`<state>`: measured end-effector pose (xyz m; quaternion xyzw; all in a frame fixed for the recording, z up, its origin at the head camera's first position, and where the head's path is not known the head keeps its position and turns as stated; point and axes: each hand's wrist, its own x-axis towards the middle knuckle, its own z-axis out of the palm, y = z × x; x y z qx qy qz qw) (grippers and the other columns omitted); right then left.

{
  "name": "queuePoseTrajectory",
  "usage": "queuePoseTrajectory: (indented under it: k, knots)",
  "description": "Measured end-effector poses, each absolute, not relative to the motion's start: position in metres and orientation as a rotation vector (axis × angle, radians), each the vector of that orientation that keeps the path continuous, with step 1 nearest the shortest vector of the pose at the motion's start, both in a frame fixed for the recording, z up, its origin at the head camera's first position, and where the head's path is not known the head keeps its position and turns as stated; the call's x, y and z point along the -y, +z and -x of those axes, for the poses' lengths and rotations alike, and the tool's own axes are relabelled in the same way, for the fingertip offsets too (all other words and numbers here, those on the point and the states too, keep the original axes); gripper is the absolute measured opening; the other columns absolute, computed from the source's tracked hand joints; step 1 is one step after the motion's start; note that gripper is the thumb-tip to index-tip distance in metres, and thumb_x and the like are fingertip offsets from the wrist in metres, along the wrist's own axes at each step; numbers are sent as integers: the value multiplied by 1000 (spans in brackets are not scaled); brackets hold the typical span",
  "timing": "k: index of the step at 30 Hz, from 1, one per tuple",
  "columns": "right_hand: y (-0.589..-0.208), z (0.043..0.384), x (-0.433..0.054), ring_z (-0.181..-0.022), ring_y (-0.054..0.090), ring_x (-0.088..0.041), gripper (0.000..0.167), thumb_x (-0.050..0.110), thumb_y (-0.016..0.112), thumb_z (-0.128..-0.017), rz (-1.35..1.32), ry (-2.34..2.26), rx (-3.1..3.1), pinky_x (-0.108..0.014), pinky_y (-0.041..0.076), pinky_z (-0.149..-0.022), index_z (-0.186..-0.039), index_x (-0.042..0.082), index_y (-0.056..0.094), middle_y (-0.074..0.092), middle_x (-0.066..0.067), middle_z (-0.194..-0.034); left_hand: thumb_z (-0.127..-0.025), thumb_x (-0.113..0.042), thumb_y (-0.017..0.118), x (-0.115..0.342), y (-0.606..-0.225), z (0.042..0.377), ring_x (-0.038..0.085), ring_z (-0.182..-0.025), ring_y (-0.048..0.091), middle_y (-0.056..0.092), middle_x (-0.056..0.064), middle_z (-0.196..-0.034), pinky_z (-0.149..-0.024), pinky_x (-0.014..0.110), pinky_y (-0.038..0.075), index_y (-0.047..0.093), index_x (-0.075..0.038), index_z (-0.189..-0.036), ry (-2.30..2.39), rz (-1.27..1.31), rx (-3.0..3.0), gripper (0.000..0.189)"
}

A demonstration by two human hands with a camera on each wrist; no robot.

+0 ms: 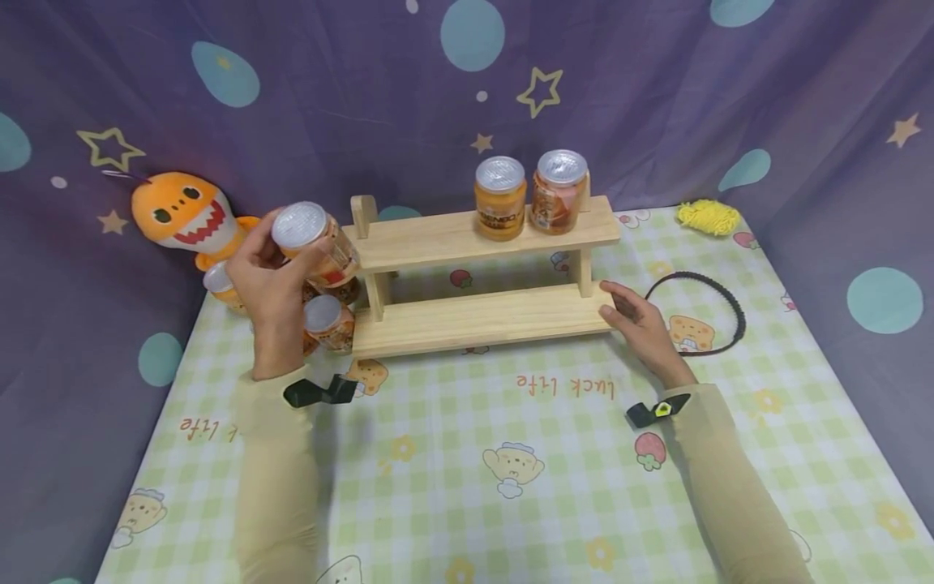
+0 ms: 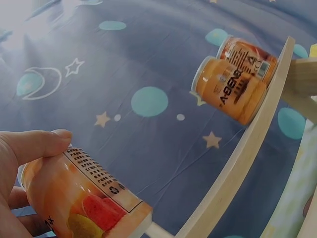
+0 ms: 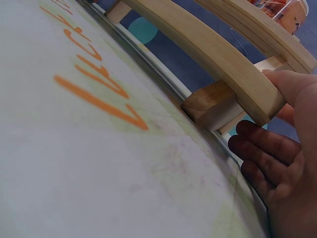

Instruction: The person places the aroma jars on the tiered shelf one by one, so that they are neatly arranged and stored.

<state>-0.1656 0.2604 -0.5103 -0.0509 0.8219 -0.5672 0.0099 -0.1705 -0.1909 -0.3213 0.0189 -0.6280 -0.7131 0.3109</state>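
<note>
My left hand (image 1: 272, 285) grips an orange-labelled jar (image 1: 334, 258) with a silvery lid, raised and tilted beside the left end of the two-tier wooden shelf (image 1: 474, 319). In the left wrist view, the thumb lies across this jar (image 2: 94, 198), which has fruit pictures on its label. My right hand (image 1: 645, 328) holds the right end of the lower board, its thumb against the wood (image 3: 252, 94) and its fingers curled below. Two more jars, a yellow-orange one (image 1: 500, 207) and a redder one (image 1: 558, 203), stand upright on the right part of the upper board.
Left of the shelf, several jars stand on the table, including one near the front (image 1: 330, 324) and one partly behind my left hand (image 1: 224, 285). An orange shark plush (image 1: 193, 215) leans at the back left. To the right lie a dark hoop (image 1: 740, 320) and a yellow yarn bundle (image 1: 708, 217).
</note>
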Motion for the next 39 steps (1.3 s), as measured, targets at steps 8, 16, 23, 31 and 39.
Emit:
queuePoseTrajectory:
  k: [8, 16, 23, 31, 39]
  knots:
    - [-511, 166, -261, -142, 45, -36, 52, 33, 57, -102, 164, -1777, -2571, -9, 35, -103, -148, 10, 47, 46, -13, -155, -67, 3, 87, 174, -321, 181, 17, -92, 67, 74, 3, -103, -82, 22, 55, 73, -2, -113, -1905, 22, 1706, 48]
    - [-510, 167, -261, -141, 47, -36, 52, 34, 56, -103, 157, -1774, -2578, -8, 36, -101, -148, 11, 47, 47, -14, -155, -67, 3, 87, 159, -321, 191, 18, -93, 67, 73, 5, -103, -82, 24, 55, 73, -1, -114, -1976, 89, 1701, 49]
    - [-506, 167, -260, -142, 45, -35, 53, 34, 56, -103, 129, -1751, -2572, -35, 39, -116, -149, 11, 46, 45, -13, -156, -70, 1, 85, 147, -324, 200, 15, -94, 67, 73, 0, -103, -84, 25, 53, 72, -2, -116, -1933, 140, 1758, 47]
    - [-504, 165, -257, -143, 45, -35, 52, 30, 58, -102, 127, -1782, -2546, -45, 36, -119, -149, 10, 46, 45, -12, -157, -69, -1, 86, 133, -324, 209, 14, -94, 67, 73, -1, -102, -85, 24, 53, 72, -2, -114, -1962, 135, 1804, 47]
    - [-505, 165, -257, -141, 47, -34, 52, 29, 58, -102, 134, -1776, -2555, -11, 37, -104, -149, 11, 47, 46, -11, -156, -67, 4, 85, 120, -326, 221, 10, -92, 65, 71, -6, -98, -85, 22, 52, 70, 3, -117, -1983, 73, 1817, 52]
